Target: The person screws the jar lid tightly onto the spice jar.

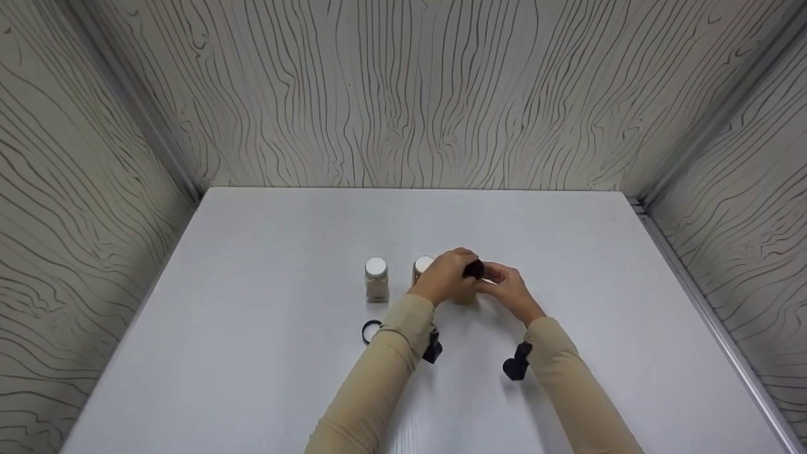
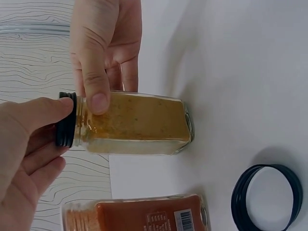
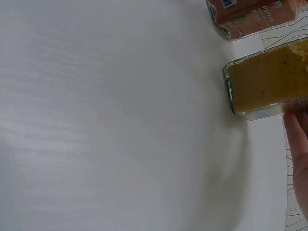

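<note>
A glass spice jar of yellow-brown powder (image 2: 139, 118) stands on the table between the two hands. My left hand (image 1: 446, 275) pinches the black screw cap (image 2: 66, 120) at the jar's mouth, thumb on its rim; some thread shows below the cap. My right hand (image 1: 509, 295) grips the jar's upper body, its thumb (image 2: 98, 91) laid along the glass. Beside it stands a jar of reddish powder (image 2: 149, 214), partly behind my left hand in the head view; its label reads "PEPPER" in the right wrist view.
A third jar, of pale powder with a white top (image 1: 376, 277), stands to the left. A black cap (image 2: 240, 197) lies on the white table (image 1: 284, 252), partly covered by my left sleeve in the head view. Patterned walls (image 1: 403, 94) bound the table's back and sides.
</note>
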The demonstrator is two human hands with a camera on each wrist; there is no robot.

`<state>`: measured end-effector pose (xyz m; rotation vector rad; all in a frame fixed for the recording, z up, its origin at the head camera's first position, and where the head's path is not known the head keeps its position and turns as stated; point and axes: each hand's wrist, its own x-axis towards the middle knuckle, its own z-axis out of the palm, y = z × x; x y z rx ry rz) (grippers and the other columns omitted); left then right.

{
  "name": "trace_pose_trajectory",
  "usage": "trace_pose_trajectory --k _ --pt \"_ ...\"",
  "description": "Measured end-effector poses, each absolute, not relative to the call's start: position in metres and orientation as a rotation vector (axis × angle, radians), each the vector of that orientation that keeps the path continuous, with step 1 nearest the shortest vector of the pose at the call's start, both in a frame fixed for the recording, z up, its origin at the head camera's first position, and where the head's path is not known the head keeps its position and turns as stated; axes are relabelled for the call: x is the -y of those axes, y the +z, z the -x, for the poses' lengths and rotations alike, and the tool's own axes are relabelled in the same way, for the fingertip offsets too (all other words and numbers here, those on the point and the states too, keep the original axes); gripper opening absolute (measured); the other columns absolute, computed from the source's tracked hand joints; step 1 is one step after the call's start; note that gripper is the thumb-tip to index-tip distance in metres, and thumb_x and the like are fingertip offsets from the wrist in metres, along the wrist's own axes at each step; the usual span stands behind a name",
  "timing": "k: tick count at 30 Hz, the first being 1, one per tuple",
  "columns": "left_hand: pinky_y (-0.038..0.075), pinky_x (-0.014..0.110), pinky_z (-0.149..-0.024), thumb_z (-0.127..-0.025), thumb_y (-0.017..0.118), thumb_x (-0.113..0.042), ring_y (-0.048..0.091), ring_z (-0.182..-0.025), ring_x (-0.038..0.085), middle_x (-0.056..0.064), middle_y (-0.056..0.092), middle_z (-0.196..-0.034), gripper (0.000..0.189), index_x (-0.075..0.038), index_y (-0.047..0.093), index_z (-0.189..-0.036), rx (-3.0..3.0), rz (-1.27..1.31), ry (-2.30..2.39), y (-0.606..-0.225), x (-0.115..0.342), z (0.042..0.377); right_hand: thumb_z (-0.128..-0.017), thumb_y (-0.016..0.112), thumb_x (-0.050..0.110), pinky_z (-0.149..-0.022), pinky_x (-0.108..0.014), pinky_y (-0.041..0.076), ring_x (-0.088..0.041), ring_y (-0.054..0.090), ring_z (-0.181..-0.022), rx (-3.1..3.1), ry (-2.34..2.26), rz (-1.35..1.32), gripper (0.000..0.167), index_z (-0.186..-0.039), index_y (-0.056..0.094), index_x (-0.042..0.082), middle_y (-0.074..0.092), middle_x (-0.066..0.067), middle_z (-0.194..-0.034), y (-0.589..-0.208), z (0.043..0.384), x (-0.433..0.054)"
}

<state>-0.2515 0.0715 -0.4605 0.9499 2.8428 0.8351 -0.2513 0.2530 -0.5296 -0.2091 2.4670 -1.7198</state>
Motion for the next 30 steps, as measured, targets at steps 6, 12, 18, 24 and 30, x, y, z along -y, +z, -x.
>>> trace_pose_trajectory --k 6,12,18,24,30 --pt "0.051 0.029 -0.105 -0.092 0.064 -0.013 0.061 -0.122 0.022 0.01 0.063 -0.13 0.032 -0.004 0.064 -0.123 -2.859 -0.981 0.806 -0.4607 -0.0711 0.251 -0.084 0.073 0.013 -0.095 -0.009 0.048 0.004 0.058 -0.108 -2.407 -1.76 0.19 0.056 -0.133 0.052 -0.005 0.055 -0.024 -0.137 -0.5294 0.2513 -0.2539" --pt "0.051 0.029 -0.105 -0.092 0.064 -0.014 0.061 -0.122 0.022 0.01 0.063 -0.13 0.033 -0.004 0.064 -0.123 -2.867 -0.968 0.791 -0.46 -0.0715 0.2506 -0.084 0.074 0.013 -0.096 -0.01 0.049 -0.001 0.059 -0.112 -2.405 -1.767 0.196 0.056 -0.133 0.053 -0.006 0.056 -0.024 -0.137 -0.5286 0.251 -0.2537" --pt "0.05 0.029 -0.106 -0.092 0.063 -0.012 0.061 -0.122 0.022 0.01 0.063 -0.13 0.031 -0.004 0.064 -0.123 -2.854 -0.959 0.788 -0.4598 -0.0721 0.2512 -0.084 0.073 0.012 -0.097 -0.011 0.049 0.004 0.059 -0.107 -2.415 -1.766 0.194 0.055 -0.132 0.053 -0.006 0.056 -0.025 -0.136 -0.5293 0.2514 -0.2537" --pt "0.049 0.028 -0.107 -0.091 0.064 -0.01 0.059 -0.124 0.023 0.012 0.062 -0.132 0.035 -0.003 0.061 -0.126 -2.843 -0.986 0.827 -0.466 -0.0714 0.2543 -0.085 0.072 0.011 -0.102 -0.017 0.049 -0.02 0.06 -0.122 -2.448 -1.734 0.188 0.053 -0.132 0.053 -0.004 0.058 -0.023 -0.135 -0.5292 0.2507 -0.2535" --pt "0.048 0.029 -0.109 -0.089 0.068 -0.014 0.058 -0.126 0.023 0.013 0.059 -0.135 0.046 -0.001 0.056 -0.132 -2.848 -0.89 0.873 -0.4599 -0.0705 0.2485 -0.086 0.072 0.012 -0.097 -0.012 0.048 -0.027 0.058 -0.125 -2.448 -1.727 0.172 0.052 -0.132 0.054 -0.003 0.058 -0.022 -0.135 -0.5292 0.2502 -0.2523"
